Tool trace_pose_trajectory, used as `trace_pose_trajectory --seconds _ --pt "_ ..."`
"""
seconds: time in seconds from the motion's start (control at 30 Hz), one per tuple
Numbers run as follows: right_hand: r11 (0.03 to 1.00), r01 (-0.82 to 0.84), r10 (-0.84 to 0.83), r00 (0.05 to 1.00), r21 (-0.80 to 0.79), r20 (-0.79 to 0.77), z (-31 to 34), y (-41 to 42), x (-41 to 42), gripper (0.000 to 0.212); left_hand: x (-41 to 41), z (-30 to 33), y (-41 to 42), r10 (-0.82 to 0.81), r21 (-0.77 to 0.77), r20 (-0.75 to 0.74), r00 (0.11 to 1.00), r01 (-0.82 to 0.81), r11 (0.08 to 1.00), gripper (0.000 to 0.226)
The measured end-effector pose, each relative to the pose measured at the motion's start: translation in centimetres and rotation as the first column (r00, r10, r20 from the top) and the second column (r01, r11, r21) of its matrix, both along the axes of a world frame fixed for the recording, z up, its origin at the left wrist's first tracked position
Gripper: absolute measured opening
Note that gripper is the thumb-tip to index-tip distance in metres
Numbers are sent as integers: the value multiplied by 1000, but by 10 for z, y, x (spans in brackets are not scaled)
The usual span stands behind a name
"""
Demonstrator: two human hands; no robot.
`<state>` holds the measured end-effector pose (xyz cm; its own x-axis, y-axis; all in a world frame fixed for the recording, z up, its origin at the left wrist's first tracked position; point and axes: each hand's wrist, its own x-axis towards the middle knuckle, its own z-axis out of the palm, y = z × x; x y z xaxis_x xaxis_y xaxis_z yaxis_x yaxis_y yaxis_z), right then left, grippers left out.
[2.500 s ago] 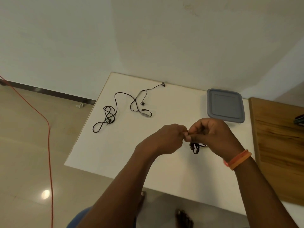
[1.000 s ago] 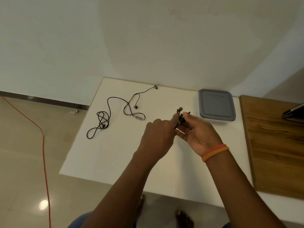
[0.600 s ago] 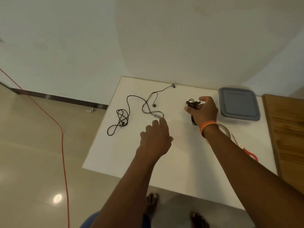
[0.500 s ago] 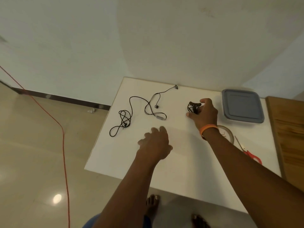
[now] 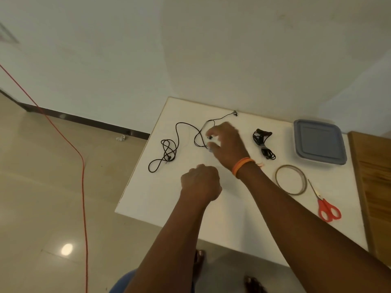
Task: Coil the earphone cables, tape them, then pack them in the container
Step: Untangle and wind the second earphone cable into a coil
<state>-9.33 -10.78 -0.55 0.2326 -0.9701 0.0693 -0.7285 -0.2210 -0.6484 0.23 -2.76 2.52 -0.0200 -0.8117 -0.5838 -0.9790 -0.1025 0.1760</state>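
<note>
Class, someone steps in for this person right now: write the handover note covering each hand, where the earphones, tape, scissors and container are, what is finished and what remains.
Right hand: fingers spread over the loose earphone cable; no grip visible.
Left hand: loosely curled above the table, holding nothing.
Coiled earphone bundle: lies free between the right hand and the container, whose lid is on.
Tape roll and scissors: near the table's right side.
Done: one earphone coiled; taping hard to confirm.
Left: coil and tape the loose cable, open the container, pack both.
</note>
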Motion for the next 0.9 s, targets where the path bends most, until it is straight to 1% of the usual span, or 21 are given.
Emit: trace_pose_trajectory --seconds 0.03,0.07,0.13,0.17,0.23,0.27,0.33,0.4,0.43,0.47,0.53,0.6,0.63,0.7,0.73,0.8,0.87,0.9 --pt "986 -153 156 987 68 -39 3 -1 10 26 4 2 0 53 -37 57 997 -50 998 32" --pt "955 -262 276 956 139 -95 4 -3 21 30 8 5 1 128 -84 88 988 -120 989 35" --pt "902 -365 409 894 230 -185 3 -6 43 40 19 8 -1 293 -198 46 955 -279 940 34" --pt "891 -385 436 873 240 -218 2 -6 54 43 25 9 -3 357 -260 8 934 -343 903 32" --pt "893 -410 448 853 188 -267 -1 -2 73 46 38 8 -6 447 -342 -40 894 -433 834 27" --pt "897 -413 442 848 159 -291 -5 -1 80 46 43 8 -7 481 -354 -57 875 -468 810 26" --pt "903 -405 427 823 142 -374 -12 0 92 44 49 8 -7 515 -330 -85 853 -512 793 26" --pt "921 -357 388 819 154 -424 -19 -3 100 32 54 8 -7 526 -305 -111 843 -532 790 25" --pt "933 -316 359 841 172 -405 -20 -3 102 27 56 8 -8 530 -301 -128 839 -542 785 25" --pt "943 -270 323 878 193 -353 -21 -3 100 22 55 8 -9 531 -303 -136 837 -545 782 25" --pt "954 -161 205 966 253 -158 -18 1 94 17 54 7 -11 555 -311 -158 817 -574 758 24" --pt "962 -30 35 999 273 -13 -9 6 79 17 54 10 -15 565 -318 -226 793 -609 727 27" --pt "963 17 -27 999 270 34 -5 9 69 15 54 8 -17 546 -329 -267 794 -608 723 32" --pt "965 77 -107 988 252 110 5 18 44 11 48 4 -21 450 -309 -389 804 -574 759 41" --pt "964 104 -142 980 245 142 10 24 30 11 42 3 -22 374 -280 -477 796 -541 793 38" --pt "956 140 -198 956 257 216 20 38 3 11 27 8 -21 233 -220 -632 739 -459 861 23" --pt "946 193 -267 920 262 286 29 57 -22 18 15 15 -17 129 -223 -679 722 -371 902 15" --pt "940 236 -306 902 247 305 35 69 -34 19 9 18 -15 89 -225 -679 729 -322 920 17"
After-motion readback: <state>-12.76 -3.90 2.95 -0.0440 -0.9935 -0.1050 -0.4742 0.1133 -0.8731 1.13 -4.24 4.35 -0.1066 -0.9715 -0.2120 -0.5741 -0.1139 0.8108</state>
